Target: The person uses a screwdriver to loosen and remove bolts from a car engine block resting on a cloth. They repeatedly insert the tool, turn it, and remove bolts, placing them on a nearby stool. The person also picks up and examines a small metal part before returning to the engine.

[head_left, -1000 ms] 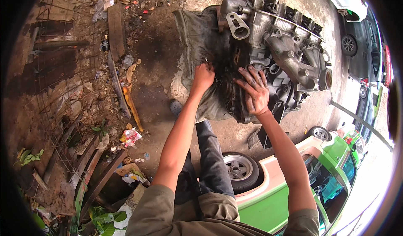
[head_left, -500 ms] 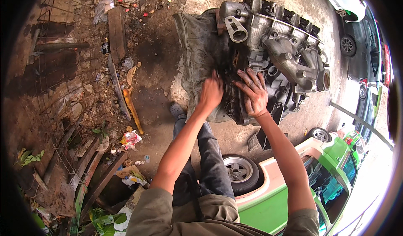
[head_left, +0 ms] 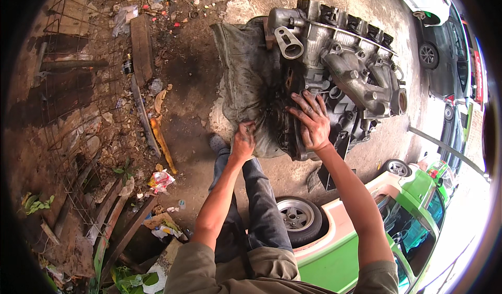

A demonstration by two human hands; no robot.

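Note:
A grey metal car engine (head_left: 361, 66) lies before me, its dark lower side toward the left, partly on a dirty olive cloth (head_left: 234, 69). My right hand (head_left: 314, 122), fingers stretched and blackened with grime, rests on the engine's near part. My left hand (head_left: 243, 139) is closed, over the near left edge of the cloth and apart from the engine. What its curled fingers hold, if anything, is hidden. A bracket with a round hole (head_left: 289, 43) sticks out at the engine's far left.
A green and pink car body (head_left: 334, 241) with a wheel (head_left: 298, 216) stands near right. Wooden planks (head_left: 141, 48), litter and wire mesh (head_left: 63, 106) cover the ground at left. A dark parked car (head_left: 444, 59) stands far right. A flat dark plate (head_left: 337, 176) lies by the engine.
My left hand has drawn back from the engine's dark side, toward me and to the left. My right hand stays flat on the engine.

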